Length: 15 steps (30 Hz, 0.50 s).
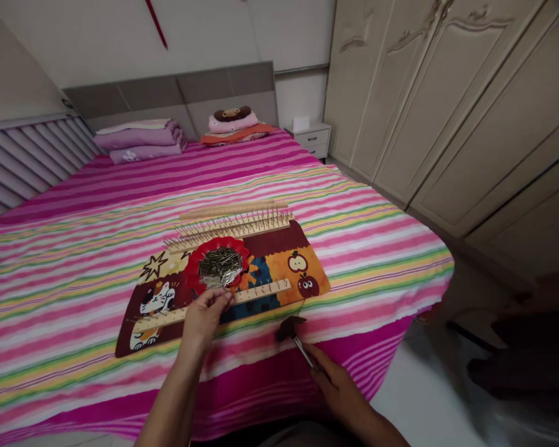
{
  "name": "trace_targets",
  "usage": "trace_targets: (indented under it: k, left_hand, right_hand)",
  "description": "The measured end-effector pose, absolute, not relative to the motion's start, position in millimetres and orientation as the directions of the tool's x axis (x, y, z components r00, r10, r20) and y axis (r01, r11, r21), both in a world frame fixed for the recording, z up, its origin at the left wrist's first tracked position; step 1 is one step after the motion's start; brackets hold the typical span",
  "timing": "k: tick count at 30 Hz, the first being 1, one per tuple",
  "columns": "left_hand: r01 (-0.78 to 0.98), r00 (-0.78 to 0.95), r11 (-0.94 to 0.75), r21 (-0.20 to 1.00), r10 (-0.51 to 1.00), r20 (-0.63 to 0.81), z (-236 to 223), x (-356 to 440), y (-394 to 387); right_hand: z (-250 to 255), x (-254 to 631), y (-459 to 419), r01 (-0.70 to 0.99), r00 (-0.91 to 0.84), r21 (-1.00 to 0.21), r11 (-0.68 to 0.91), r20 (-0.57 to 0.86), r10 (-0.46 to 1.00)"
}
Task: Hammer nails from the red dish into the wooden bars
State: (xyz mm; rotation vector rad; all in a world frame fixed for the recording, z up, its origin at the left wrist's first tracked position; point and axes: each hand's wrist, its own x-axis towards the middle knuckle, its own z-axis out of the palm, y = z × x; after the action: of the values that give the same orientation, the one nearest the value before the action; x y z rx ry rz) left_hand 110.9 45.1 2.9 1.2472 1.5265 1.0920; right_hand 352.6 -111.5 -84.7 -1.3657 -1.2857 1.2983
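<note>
My left hand (203,316) is closed in a pinch at the middle of a wooden strip (255,293), just below a red scalloped dish (190,270). What the fingertips pinch is too small to make out. Several nails stand upright along the strip, toward both ends. Loose nails (221,266) fill the dish. A hammer (302,351) is in my right hand (337,382), which is wrapped round its handle. Its dark head is over the near edge of the striped sheet, to the right of the strip and apart from it.
Under the dish and strip lies a patterned mat (283,245). Behind the dish are wooden strips (260,223) thick with upright nails, and plain strips (232,210) beyond. Folded bedding (144,141) sits at the headboard. A wardrobe (428,105) and nightstand (314,139) stand right.
</note>
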Motion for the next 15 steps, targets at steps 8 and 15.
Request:
trace_targets:
  k: [8, 15]
  left_hand:
    - [0.344, -0.268, 0.094, 0.934, 0.963, 0.002, -27, 141, 36]
    - [0.411, -0.322, 0.101, 0.906, 0.946, 0.041, -28, 147, 34]
  right_hand:
    - [-91, 352, -113, 0.150, -0.061, -0.984, -0.098, -0.108, 0.992]
    - [-88, 351, -114, 0.165, -0.063, -0.980, -0.108, -0.119, 0.991]
